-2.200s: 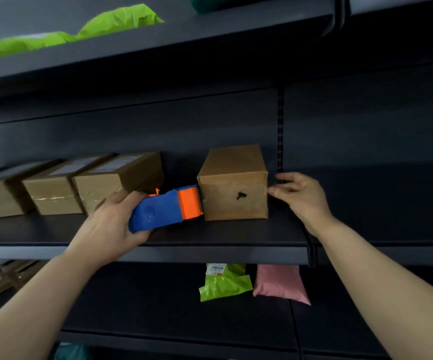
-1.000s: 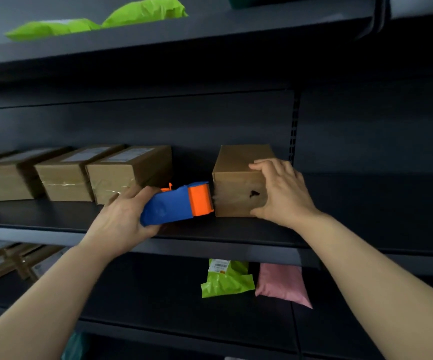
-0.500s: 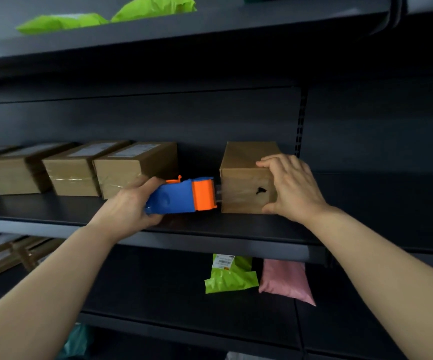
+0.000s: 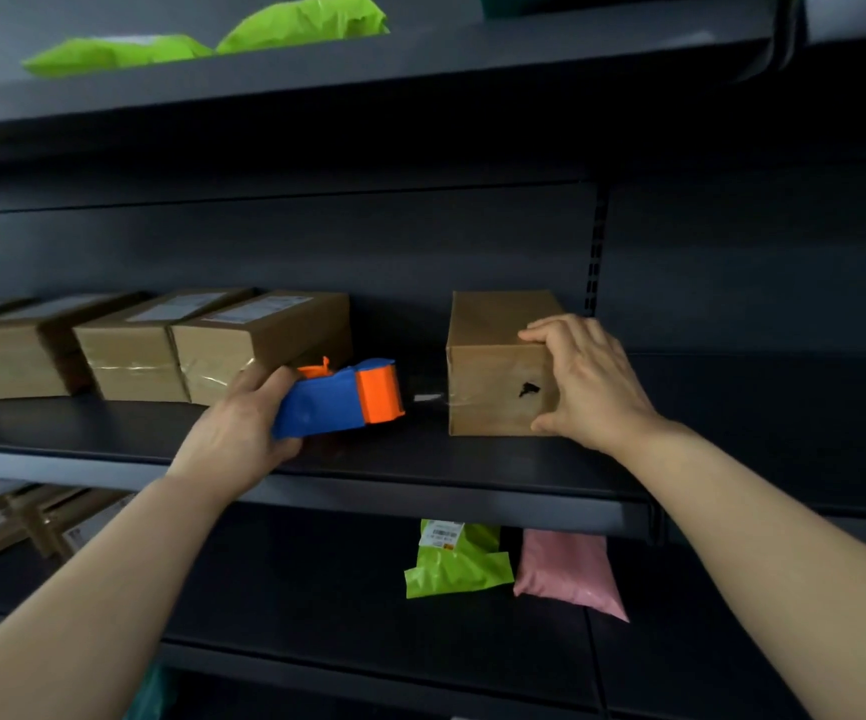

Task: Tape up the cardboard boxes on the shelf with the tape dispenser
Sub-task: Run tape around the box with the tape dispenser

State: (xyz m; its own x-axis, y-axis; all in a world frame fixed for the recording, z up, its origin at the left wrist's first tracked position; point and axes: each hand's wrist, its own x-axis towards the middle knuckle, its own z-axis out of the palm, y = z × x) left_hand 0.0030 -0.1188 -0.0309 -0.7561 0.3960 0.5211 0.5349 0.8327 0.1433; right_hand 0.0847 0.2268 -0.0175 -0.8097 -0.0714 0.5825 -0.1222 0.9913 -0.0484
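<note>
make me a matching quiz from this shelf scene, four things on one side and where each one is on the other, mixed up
1 tape dispenser
2 marked box
3 pink pouch
4 pair of green bags

a on the lower shelf
b held in the left hand
c on the top shelf
d gripped by the right hand

Pairs: 1-b, 2-d, 3-a, 4-c

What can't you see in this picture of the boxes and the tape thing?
Head view only:
- cardboard box right side: behind the right hand.
- tape dispenser handle: inside the left hand.
- green bag label print: too small.
- lower-left boxes: cut by the left edge.
</note>
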